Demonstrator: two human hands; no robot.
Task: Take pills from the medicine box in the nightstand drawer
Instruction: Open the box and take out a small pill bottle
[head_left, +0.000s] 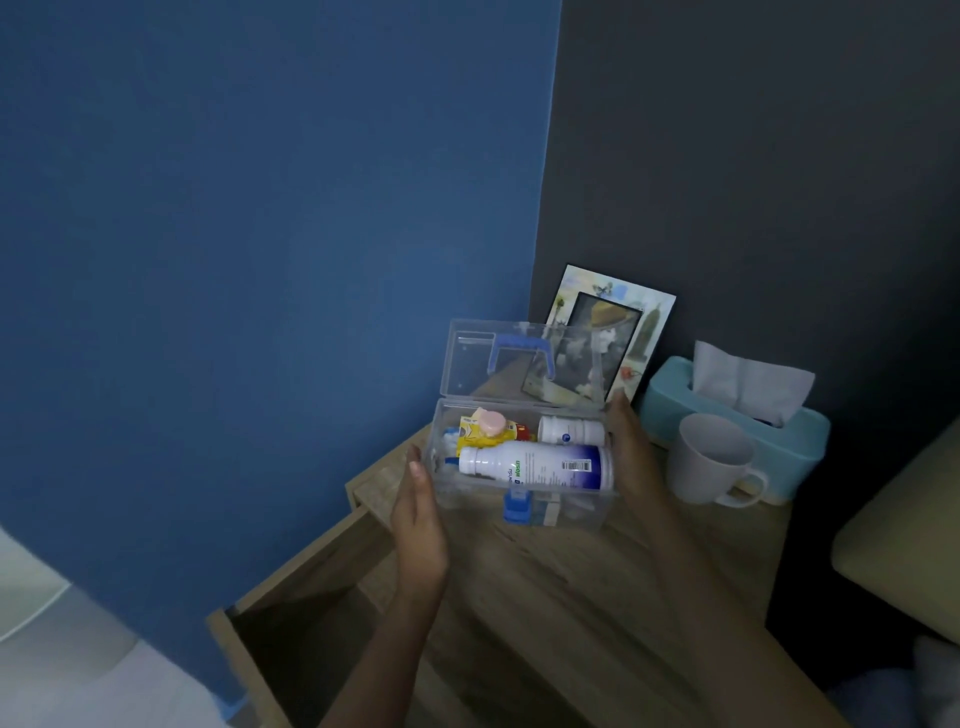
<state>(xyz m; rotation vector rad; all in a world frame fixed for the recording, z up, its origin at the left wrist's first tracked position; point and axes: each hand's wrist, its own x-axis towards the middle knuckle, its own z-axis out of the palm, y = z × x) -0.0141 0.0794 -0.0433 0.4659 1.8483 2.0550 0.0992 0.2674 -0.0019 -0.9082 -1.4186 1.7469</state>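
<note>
A clear plastic medicine box (566, 512) with a blue latch stands on the wooden nightstand (545, 597), its lid (470, 364) with a blue handle tipped up and open. Inside lie a large white bottle (535, 466), a smaller white bottle (570, 430) behind it, and a yellow packet with a pink cap (491, 425). My left hand (418, 525) presses flat against the box's left side. My right hand (631, 447) holds the right side. The nightstand drawer (306, 608) is pulled open at the lower left; its inside is dark.
A picture frame (623, 332) leans on the dark wall behind the box. To the right stand a grey mug (709, 460) and a teal tissue box (795, 436). A blue wall is on the left, and a beige cushion edge (904, 530) on the far right.
</note>
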